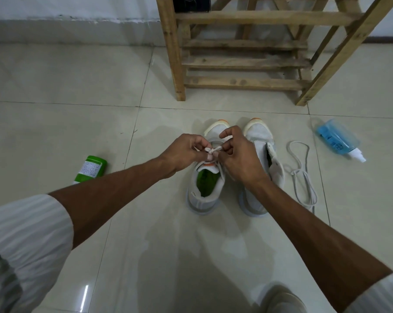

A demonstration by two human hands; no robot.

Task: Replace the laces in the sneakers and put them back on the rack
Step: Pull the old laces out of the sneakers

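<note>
Two light grey sneakers stand side by side on the tiled floor, toes toward the wooden rack [243,62]. The left sneaker [205,190] has a green insole and a white lace [211,150] knotted over its tongue. My left hand [184,152] pinches one side of that knot, and my right hand [238,154] pinches the other side. The right sneaker [262,141] stands with no lace visible in it and its tongue open. A loose grey lace [301,175] lies on the floor just right of it.
A green can [90,169] lies on the floor to the left. A blue spray bottle [338,138] lies at the right. The rack's lower slats hold nothing; a dark object [191,4] sits on its upper shelf. A knee [281,299] shows at the bottom.
</note>
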